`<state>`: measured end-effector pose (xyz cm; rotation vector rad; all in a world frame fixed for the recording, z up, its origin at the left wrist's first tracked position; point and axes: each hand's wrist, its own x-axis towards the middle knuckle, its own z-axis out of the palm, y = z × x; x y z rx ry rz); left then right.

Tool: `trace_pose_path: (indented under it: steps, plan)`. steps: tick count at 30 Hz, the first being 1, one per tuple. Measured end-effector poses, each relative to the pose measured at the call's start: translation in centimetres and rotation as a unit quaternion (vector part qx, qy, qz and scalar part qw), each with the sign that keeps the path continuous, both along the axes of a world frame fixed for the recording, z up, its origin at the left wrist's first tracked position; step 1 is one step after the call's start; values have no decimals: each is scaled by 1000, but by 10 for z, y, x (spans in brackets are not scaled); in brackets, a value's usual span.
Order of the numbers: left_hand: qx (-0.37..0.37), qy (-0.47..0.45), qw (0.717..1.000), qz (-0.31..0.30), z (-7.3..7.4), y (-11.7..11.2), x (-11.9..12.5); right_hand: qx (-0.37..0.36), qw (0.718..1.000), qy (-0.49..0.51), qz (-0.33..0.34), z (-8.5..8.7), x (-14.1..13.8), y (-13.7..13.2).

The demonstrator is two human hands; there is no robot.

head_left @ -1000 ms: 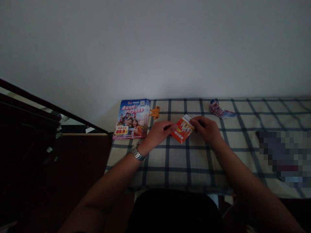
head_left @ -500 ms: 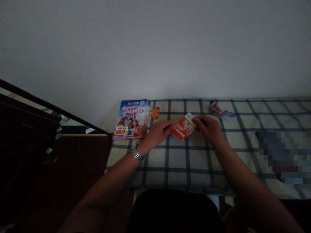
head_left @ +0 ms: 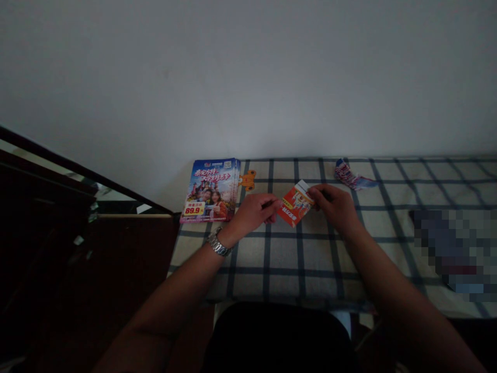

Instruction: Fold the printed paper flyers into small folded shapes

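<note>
Between my two hands is a small folded leaflet (head_left: pixel 295 206), orange-red with a white strip along its upper edge, tilted above the checked cloth. My right hand (head_left: pixel 330 204) pinches its upper right corner between thumb and fingers. My left hand (head_left: pixel 259 210), with a metal watch on the wrist, has its fingertips closed at the leaflet's left corner. Left of that hand lies a stack of glossy blue and pink flyers (head_left: pixel 212 191), the top one printed with "89.9". An orange bear-shaped piece (head_left: pixel 247 180) lies flat beside the stack.
A crumpled flyer (head_left: pixel 351 177) lies near the wall behind my right hand. The checked tablecloth (head_left: pixel 285 269) covers the table up to the wall (head_left: pixel 248 77). At the right is a blurred-out dark object (head_left: pixel 446 251). A dark rail (head_left: pixel 85 173) slopes along the left.
The leaflet's lower part has turned slightly between my fingers. My hands stay in almost the same place, and the stack and crumpled flyer have not moved.
</note>
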<state>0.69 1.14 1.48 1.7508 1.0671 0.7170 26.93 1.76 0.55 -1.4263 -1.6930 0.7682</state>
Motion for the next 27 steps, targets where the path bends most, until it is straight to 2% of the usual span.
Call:
trace_pose_path:
  steps: [6, 15, 27]
  plan:
    - [-12, -4, 1000, -14, 0, 0, 0, 2, 1000, -3, 4, 1, 0, 0]
    - [118, 69, 991, 8, -9, 3, -2, -8, 1000, 18, -6, -1, -1, -2]
    - [128, 76, 989, 8, -15, 8, -3, -4, 1000, -3, -2, -4, 0, 0]
